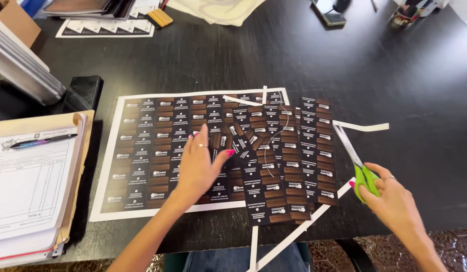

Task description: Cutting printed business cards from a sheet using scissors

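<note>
A large printed sheet (142, 156) of dark and brown cards with a white border lies on the black table (294, 65). My left hand (199, 163) rests flat on it, fingers spread, touching a small pile of loose cut cards (243, 138). Several long cut strips of cards (294, 166) lie overlapping to the right of that hand. My right hand (389, 194) grips the green handles of a pair of scissors (355, 158), whose blades point up and away beside the rightmost strip.
Thin white paper offcuts (362, 127) lie around the strips and hang over the near edge. A clipboard with forms (26, 186) and a pen (42, 141) sits at left. Folders, card sheets and a cloth lie along the far side.
</note>
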